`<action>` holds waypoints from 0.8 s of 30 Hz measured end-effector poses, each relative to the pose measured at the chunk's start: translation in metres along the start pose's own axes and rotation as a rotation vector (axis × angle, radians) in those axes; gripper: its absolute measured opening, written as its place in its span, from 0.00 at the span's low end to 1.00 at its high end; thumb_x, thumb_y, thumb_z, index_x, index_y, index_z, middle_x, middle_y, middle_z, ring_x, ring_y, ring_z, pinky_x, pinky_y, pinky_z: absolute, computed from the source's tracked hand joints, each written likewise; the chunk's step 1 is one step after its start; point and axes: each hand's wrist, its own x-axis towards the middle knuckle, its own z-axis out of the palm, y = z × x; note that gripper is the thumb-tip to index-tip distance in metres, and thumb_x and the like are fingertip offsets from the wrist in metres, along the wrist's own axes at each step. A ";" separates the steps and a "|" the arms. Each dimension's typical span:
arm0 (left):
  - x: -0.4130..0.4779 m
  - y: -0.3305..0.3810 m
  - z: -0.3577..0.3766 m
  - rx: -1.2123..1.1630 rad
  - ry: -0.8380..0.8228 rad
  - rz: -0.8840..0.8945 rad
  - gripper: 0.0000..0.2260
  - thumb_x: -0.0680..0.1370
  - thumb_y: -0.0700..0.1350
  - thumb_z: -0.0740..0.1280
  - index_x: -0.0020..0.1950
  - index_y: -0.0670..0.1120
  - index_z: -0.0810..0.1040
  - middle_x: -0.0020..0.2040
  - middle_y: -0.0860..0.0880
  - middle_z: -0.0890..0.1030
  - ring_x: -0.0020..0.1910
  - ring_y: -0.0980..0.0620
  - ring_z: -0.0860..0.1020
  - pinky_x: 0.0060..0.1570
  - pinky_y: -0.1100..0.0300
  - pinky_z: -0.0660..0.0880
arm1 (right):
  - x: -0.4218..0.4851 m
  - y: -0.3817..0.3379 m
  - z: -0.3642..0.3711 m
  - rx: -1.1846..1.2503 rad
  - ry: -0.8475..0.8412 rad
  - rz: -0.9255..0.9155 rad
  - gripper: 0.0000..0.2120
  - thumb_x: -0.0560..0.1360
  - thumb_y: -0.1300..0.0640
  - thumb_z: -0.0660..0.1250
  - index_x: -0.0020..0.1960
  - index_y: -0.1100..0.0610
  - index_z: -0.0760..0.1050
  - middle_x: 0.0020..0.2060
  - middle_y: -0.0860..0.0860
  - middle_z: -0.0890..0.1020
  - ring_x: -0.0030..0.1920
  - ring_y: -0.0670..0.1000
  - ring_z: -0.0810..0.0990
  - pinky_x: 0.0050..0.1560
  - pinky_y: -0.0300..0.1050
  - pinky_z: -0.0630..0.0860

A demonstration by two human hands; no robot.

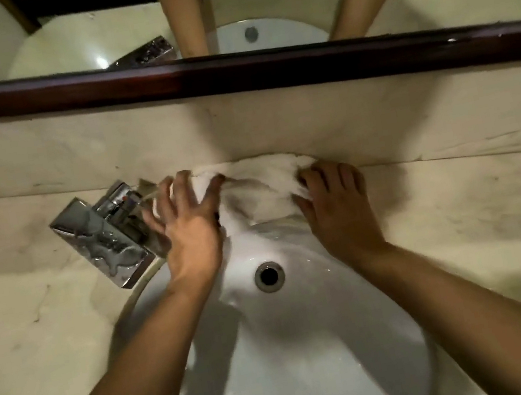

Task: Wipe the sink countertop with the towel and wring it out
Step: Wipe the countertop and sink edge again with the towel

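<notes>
From the head camera, the view looked down on a white oval sink [316, 361] set into a pale marble countertop [481, 214]. The drain [269, 276] sat in the far half of the basin, and serves here as the landmark.

Beyond the drain, a crumpled white towel [260, 185] lay bunched on the narrow strip of countertop between the far rim of the sink and the marble backsplash [378, 121], its far edge pushed against the backsplash.

The left hand [187, 224] was beyond the drain and to its left, fingers spread wide and open, palm down, with the fingertips resting on the left end of the towel; it was not closed around the cloth. The right hand [337, 204] was beyond the drain and to its right, fingers curled and bunching the right end of the towel under them.

A chrome faucet [109, 234] stood left of the drain, just beside the left hand, with water drops on its flat spout.

Farther beyond the drain, above the backsplash, a dark wooden frame [263, 64] bordered a mirror [85, 40] that reflected both forearms, the sink and the faucet.
</notes>
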 end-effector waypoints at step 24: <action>-0.005 0.088 0.040 -0.069 0.086 0.283 0.18 0.84 0.59 0.59 0.71 0.57 0.76 0.71 0.46 0.76 0.69 0.39 0.74 0.64 0.38 0.67 | -0.036 0.063 -0.027 -0.113 -0.139 0.408 0.24 0.81 0.48 0.53 0.70 0.60 0.71 0.66 0.64 0.72 0.68 0.66 0.69 0.72 0.68 0.61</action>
